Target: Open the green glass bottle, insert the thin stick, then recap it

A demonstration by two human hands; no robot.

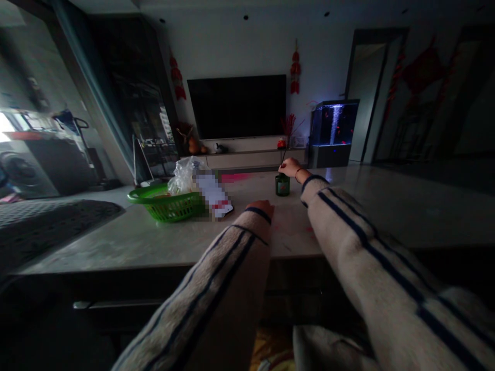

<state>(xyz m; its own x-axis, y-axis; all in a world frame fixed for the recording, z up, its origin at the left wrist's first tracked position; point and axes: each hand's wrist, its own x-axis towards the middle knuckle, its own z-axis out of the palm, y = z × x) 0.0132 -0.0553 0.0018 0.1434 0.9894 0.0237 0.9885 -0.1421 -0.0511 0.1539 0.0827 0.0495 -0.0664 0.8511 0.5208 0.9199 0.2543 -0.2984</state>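
My right hand [290,167] reaches far across the pale table [154,242] and pinches a thin dark stick above a small dark green jar [282,185]; the fingers are closed on the stick. My left hand [261,206] rests on the table nearer to me, mostly hidden behind its striped sleeve, so its fingers do not show. It lies just right of a white packet [214,196].
A green plastic basket [166,203] with a clear bag [185,175] stands left of centre on the table. Beyond are a dark television [236,105], a lit fish tank [334,129], a low shelf and red hanging ornaments. A dark sofa edge is at the left.
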